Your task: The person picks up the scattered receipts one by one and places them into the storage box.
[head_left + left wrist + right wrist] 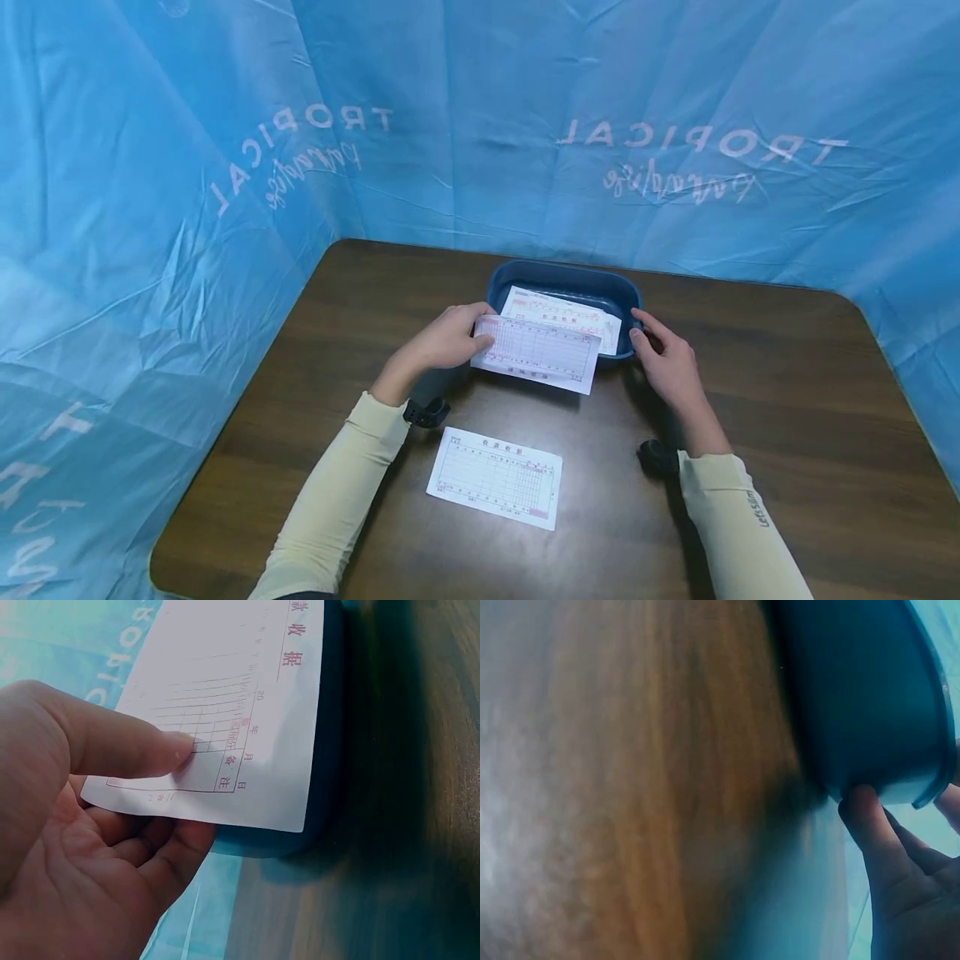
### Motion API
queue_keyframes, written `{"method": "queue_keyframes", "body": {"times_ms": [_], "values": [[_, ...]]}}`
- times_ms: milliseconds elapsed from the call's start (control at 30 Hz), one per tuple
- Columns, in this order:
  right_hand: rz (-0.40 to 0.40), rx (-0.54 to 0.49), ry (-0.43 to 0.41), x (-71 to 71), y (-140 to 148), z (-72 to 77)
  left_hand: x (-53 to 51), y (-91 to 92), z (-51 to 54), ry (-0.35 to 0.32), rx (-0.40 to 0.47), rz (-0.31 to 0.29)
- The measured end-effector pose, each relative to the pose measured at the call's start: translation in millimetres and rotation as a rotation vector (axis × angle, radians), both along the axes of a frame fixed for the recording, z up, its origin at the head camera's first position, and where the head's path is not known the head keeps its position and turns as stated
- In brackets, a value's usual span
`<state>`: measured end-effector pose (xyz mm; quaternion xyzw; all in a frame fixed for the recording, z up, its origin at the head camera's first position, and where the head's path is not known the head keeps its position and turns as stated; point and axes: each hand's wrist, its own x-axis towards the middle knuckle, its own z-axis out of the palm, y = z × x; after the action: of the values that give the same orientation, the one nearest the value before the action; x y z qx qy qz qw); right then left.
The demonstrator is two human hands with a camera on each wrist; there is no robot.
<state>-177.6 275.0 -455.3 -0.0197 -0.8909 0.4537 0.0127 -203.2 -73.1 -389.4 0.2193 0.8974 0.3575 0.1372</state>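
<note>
My left hand (448, 339) pinches a printed paper receipt form (536, 357) by its left end, thumb on top and fingers underneath. That sheet is held over the near side of a dark blue plastic basin (570, 273). Inside the basin lie more receipt forms (558, 308), partly hidden by the held one. At the basin's right end, my right hand (671, 367) grips the wall near the rim. In the right wrist view its thumb (866, 810) touches the outside of the basin (862, 697). Another receipt form (495, 477) lies flat on the table between the forearms.
The brown wooden table (795, 417) has rounded corners. Blue printed sheeting (480, 125) hangs behind it and along its sides. A dark band with a device (427, 412) sits at the left wrist, and another dark device (657, 458) at the right wrist.
</note>
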Motion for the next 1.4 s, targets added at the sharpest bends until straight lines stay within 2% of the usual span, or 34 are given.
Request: {"method": "queue_keyframes", "body": {"times_ms": [167,367,567,733,900,1400], "values": [[-0.002,-0.016,0.003,1.2,0,-1.3,-1.8,1.3,-1.2,0.004,-0.006,0.003],[-0.003,-0.007,0.02,1.3,4,1.1,-6.2,6.9,2.2,0.01,0.023,0.025],[-0.027,0.036,0.007,3.8,7,2.3,-10.2,10.7,6.6,0.005,0.01,-0.018],[-0.008,0.012,0.029,-5.1,0,5.4,-13.0,6.7,13.6,0.051,0.023,0.023],[-0.011,0.018,-0.001,-2.0,2,4.6,-12.7,8.2,11.1,0.026,0.013,0.002],[0.015,0.003,-0.012,-2.1,4,6.1,-23.1,13.2,26.1,0.052,0.025,0.027]]}}
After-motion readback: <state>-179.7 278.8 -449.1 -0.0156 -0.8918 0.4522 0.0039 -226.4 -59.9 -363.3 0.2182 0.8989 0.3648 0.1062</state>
